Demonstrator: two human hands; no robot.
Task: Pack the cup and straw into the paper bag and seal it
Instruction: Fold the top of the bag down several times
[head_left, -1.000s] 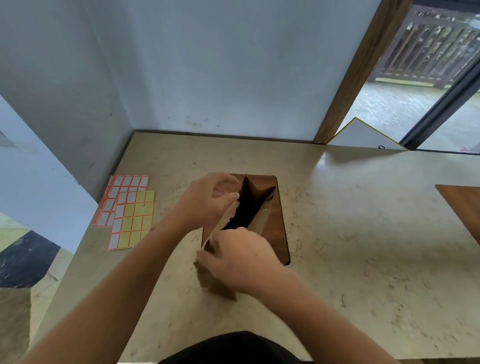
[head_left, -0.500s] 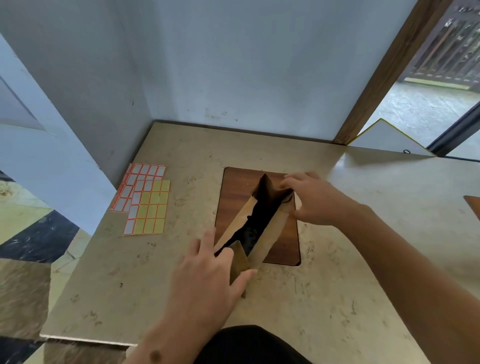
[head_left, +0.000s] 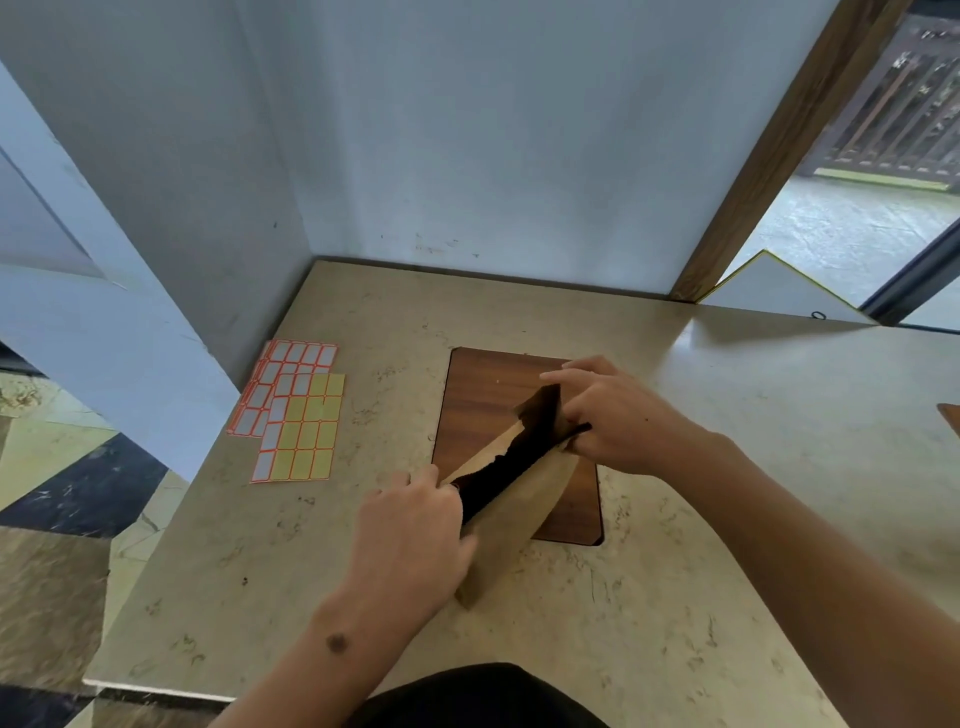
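Observation:
A brown paper bag (head_left: 524, 499) stands on the beige stone counter (head_left: 727, 519), partly over a dark wooden inlay (head_left: 488, 389). Its mouth is a narrow dark slit running from near left to far right. My left hand (head_left: 410, 540) grips the near end of the bag's top edge. My right hand (head_left: 618, 415) pinches the far end of the top edge. The inside of the bag is dark, so the cup and the straw cannot be seen.
Sheets of orange-bordered and yellow label stickers (head_left: 291, 415) lie on the counter to the left, by the grey wall (head_left: 467, 130). A wooden door frame (head_left: 779, 150) rises at the back right. The counter's front edge (head_left: 156, 688) runs at the lower left.
The bag's mouth has narrowed from a wide opening to a slit. My right hand moved from the near end to the far end, my left from the far end to the near end.

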